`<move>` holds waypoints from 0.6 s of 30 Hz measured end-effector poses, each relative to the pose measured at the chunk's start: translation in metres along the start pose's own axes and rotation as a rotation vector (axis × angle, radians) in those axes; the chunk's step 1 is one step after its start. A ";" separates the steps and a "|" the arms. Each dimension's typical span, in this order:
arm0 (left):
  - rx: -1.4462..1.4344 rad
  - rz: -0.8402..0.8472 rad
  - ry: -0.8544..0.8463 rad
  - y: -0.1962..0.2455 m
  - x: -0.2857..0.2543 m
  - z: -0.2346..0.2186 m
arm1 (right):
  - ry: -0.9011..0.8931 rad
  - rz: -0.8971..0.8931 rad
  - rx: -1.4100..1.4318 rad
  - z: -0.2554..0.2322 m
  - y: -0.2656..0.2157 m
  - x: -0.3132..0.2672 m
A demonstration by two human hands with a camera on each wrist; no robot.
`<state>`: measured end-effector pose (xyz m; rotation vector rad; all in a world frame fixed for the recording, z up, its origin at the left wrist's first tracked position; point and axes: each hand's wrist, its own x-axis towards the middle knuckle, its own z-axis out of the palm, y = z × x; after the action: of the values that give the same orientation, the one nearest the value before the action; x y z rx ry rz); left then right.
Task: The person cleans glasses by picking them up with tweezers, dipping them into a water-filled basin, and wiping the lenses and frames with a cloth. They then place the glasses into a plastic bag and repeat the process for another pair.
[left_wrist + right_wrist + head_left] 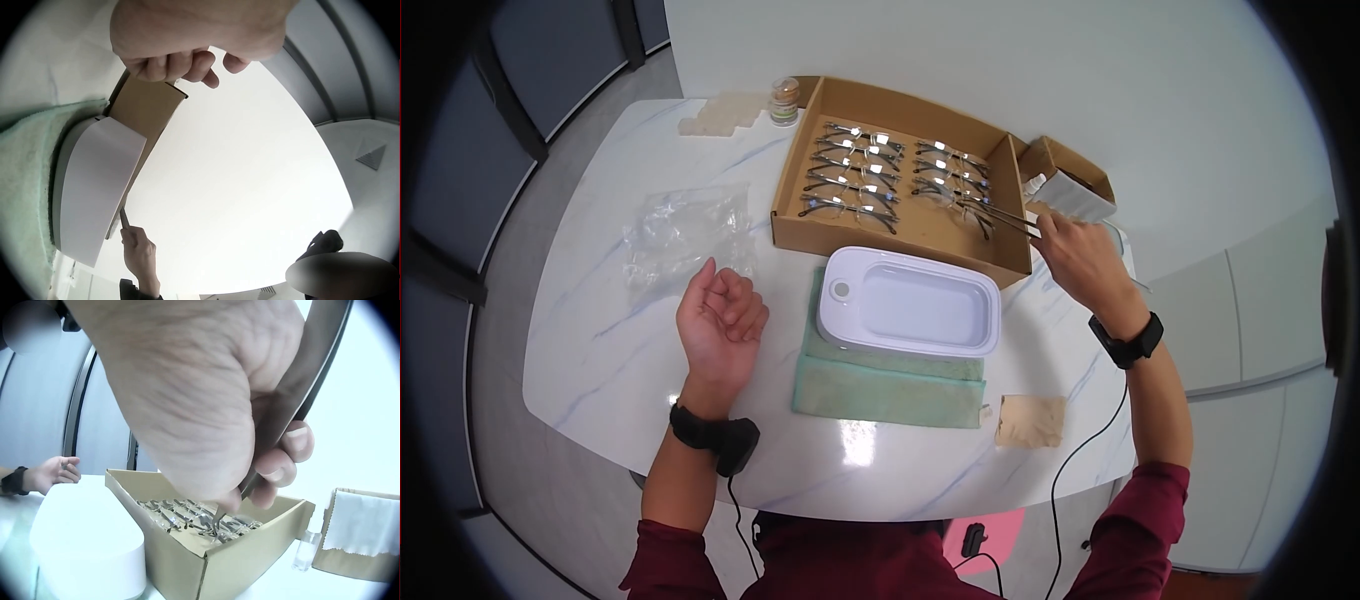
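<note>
My right hand grips a pair of long metal tweezers, also seen in the right wrist view. Their tips reach into a shallow cardboard box, right at the nearest pair of eyeglasses in its right column. Several thin-framed eyeglasses lie in two columns in that box. My left hand is palm up beside a clear plastic bag, its fingers loosely curled and holding nothing. Between the hands stands a white oblong tub with a recessed basin, on a folded green cloth.
Behind the right hand stands a small cardboard box with a white cloth over its side and a small bottle beside it. A lidded jar is at the back left. A tan cloth lies at the front right.
</note>
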<state>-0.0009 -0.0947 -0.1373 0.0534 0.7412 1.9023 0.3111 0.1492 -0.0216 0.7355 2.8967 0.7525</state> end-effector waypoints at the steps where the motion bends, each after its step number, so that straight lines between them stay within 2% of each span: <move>1: 0.002 0.005 -0.008 0.000 0.000 -0.001 | -0.001 0.003 0.000 -0.004 0.000 -0.002; 13: -0.021 -0.003 -0.039 0.001 -0.001 -0.001 | 0.155 0.050 -0.042 -0.062 0.001 -0.047; 18: -0.016 -0.004 -0.030 0.002 0.000 -0.002 | 0.175 -0.039 -0.002 -0.100 -0.033 -0.069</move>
<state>-0.0027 -0.0962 -0.1377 0.0697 0.7048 1.8993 0.3411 0.0478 0.0466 0.6407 3.0545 0.8561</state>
